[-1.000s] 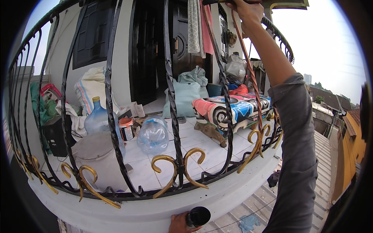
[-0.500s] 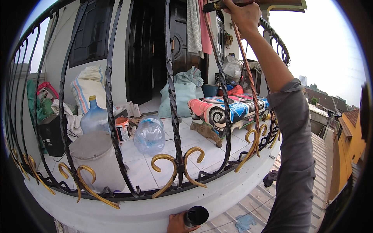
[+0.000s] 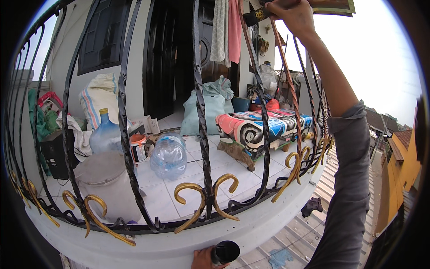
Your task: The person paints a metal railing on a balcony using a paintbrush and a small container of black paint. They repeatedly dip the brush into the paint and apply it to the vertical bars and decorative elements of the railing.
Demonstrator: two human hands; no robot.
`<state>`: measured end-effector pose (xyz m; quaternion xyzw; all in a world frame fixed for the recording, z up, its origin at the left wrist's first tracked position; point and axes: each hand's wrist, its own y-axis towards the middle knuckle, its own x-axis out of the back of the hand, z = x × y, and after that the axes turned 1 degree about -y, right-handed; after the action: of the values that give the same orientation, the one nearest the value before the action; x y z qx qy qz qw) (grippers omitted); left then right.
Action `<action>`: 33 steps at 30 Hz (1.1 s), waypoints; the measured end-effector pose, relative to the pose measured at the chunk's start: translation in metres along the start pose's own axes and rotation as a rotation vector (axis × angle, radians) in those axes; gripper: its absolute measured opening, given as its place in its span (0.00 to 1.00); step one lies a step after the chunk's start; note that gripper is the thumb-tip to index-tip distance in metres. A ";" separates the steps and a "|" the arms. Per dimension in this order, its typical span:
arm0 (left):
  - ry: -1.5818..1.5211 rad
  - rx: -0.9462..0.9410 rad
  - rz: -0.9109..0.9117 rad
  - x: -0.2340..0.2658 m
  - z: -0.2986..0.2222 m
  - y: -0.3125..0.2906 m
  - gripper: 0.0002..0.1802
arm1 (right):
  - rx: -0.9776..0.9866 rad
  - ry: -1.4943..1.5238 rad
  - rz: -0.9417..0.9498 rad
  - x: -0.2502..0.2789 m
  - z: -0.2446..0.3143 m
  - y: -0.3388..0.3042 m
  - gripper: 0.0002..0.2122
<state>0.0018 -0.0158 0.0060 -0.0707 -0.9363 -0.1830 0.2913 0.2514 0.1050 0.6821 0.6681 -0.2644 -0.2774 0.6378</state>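
High at the upper right, my right hand (image 3: pixel 295 17) is closed around the handle of a paintbrush (image 3: pixel 254 17) with a dark, black-stained head. The bristles touch, or lie right beside, a twisted railing bar (image 3: pixel 263 105) that is brownish at its top and black lower down. To its right, another bar (image 3: pixel 286 74) is copper-brown along most of its length. At the bottom edge, my left hand (image 3: pixel 202 258) grips a black cup (image 3: pixel 225 252) from its left side, below the white ledge (image 3: pixel 170 246). The cup's inside is dark; its contents cannot be made out.
Gold scrolls (image 3: pixel 188 201) stick out along the railing's foot. Behind the bars stand a clear water jug (image 3: pixel 168 157), a grey lidded drum (image 3: pixel 105 188), a paint can (image 3: pixel 139 148) and a patterned padded bench (image 3: pixel 264 130). Corrugated roofing (image 3: pixel 286 237) lies below on the right.
My right hand and the paintbrush have shifted right, and the brush head sits a little lower along the bar. The view has tilted slightly. My left hand keeps its grip on the cup.
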 end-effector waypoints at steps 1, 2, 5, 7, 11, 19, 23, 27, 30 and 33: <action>0.026 -0.034 -0.022 -0.001 -0.001 0.002 0.59 | 0.084 0.021 -0.054 -0.001 0.002 0.002 0.08; 0.051 -0.070 -0.043 -0.001 -0.002 0.003 0.59 | 0.097 0.029 -0.099 0.001 0.004 0.001 0.09; 0.032 -0.086 -0.032 -0.001 -0.001 0.004 0.57 | 0.166 0.106 -0.179 -0.008 0.011 0.002 0.10; 0.008 -0.024 -0.041 -0.004 0.004 0.003 0.56 | 0.151 0.036 -0.137 -0.012 0.015 -0.001 0.10; 0.116 -0.121 -0.070 -0.019 0.023 0.006 0.55 | 0.123 -0.058 0.015 -0.008 0.020 -0.004 0.09; 0.160 -0.065 0.032 -0.033 0.047 0.012 0.55 | 0.174 0.010 -0.051 -0.005 0.018 0.002 0.09; 0.173 -0.080 0.028 -0.033 0.046 0.011 0.56 | 0.153 -0.042 0.091 0.002 0.019 0.003 0.09; 0.172 -0.083 0.016 -0.027 0.037 0.013 0.57 | 0.129 0.023 0.025 0.009 0.017 0.014 0.08; 0.122 -0.066 -0.008 -0.020 0.028 0.008 0.57 | 0.035 0.091 0.026 0.004 0.010 0.024 0.08; 0.070 -0.060 -0.049 -0.021 0.028 0.002 0.58 | -0.070 0.204 0.058 -0.004 0.001 0.030 0.09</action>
<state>0.0049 -0.0037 -0.0272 -0.0502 -0.9210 -0.2205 0.3172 0.2477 0.1053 0.7125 0.6623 -0.2076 -0.1984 0.6920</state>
